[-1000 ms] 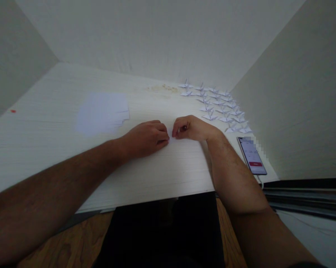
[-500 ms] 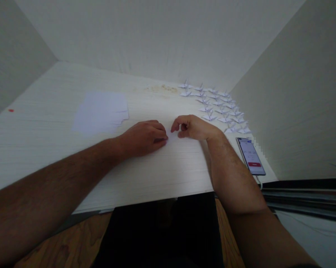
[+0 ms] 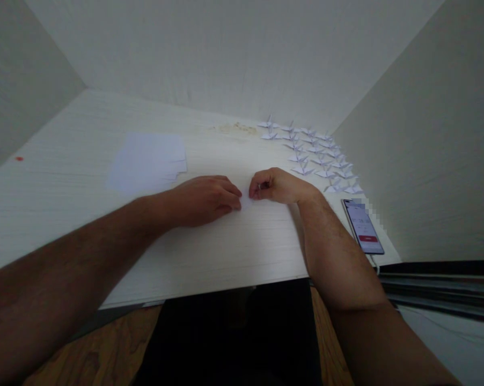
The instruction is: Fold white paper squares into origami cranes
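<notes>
Between my fingertips, at the middle of the white table [image 3: 242,252], lies a small piece of white paper [image 3: 245,201]; its folds are too faint to make out. My left hand [image 3: 210,199] is closed on the paper's left side, palm down, with thumb and fingers together. From the right, my right hand [image 3: 280,185] pinches the paper's other edge between thumb and forefinger. Beyond the right hand stand several folded white paper cranes [image 3: 303,169] in rows.
A spread of white paper sheets [image 3: 149,161] lies to the left. At the right edge is a phone [image 3: 363,226] with a lit screen and a cable. Walls [image 3: 210,53] enclose the table's back and sides. A small red spot [image 3: 19,158] marks the far left.
My right hand has closed its thumb and forefinger onto the paper; they were apart before. My left fingers have shifted slightly, and more of the paper shows between the hands.
</notes>
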Available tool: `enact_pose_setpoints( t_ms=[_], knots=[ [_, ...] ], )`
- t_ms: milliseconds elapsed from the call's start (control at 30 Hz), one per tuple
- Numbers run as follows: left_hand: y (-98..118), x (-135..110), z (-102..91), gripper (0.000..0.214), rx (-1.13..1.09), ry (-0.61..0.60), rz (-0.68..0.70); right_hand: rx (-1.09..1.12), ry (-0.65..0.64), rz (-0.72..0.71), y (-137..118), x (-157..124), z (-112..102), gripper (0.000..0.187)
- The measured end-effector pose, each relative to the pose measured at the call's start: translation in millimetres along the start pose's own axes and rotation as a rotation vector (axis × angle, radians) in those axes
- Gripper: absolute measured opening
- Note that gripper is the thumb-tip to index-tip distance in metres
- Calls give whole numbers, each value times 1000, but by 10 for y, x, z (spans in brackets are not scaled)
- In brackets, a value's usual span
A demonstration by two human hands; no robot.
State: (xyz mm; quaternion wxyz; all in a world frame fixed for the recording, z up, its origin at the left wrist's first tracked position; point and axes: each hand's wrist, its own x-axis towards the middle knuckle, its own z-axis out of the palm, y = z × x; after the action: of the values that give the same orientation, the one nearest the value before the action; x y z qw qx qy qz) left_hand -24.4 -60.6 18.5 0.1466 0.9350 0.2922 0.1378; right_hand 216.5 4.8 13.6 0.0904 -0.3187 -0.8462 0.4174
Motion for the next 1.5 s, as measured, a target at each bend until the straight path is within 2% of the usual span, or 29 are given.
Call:
enact_pose_setpoints(
  t_ms=[100, 200, 367, 700, 1000, 1300, 1500],
  knots=[
    [12, -42, -70, 35, 21, -84, -5, -7, -4, -17, 21, -1, -6, 13],
    [16, -65, -91, 42, 33, -114, 22, -9, -9, -19, 32, -4, -17, 13],
    [8, -77, -90, 46, 27, -122, 19, -48, -8, -10, 6, -7, -34, 13],
    [-24, -99, -91, 40, 14, -122, 13, -46, -35, 25, -98, -24, -63, 12],
    [16, -77, -125, 43, 81, -189, 59, -75, -38, 23, -82, -14, -63, 16],
    [31, -94, -91, 46, 129, -153, 71, -53, -36, -7, -39, -4, -62, 15],
    [48, -80, -104, 48, 173, -177, 60, -62, -38, -19, -50, 0, -64, 16]
  ],
)
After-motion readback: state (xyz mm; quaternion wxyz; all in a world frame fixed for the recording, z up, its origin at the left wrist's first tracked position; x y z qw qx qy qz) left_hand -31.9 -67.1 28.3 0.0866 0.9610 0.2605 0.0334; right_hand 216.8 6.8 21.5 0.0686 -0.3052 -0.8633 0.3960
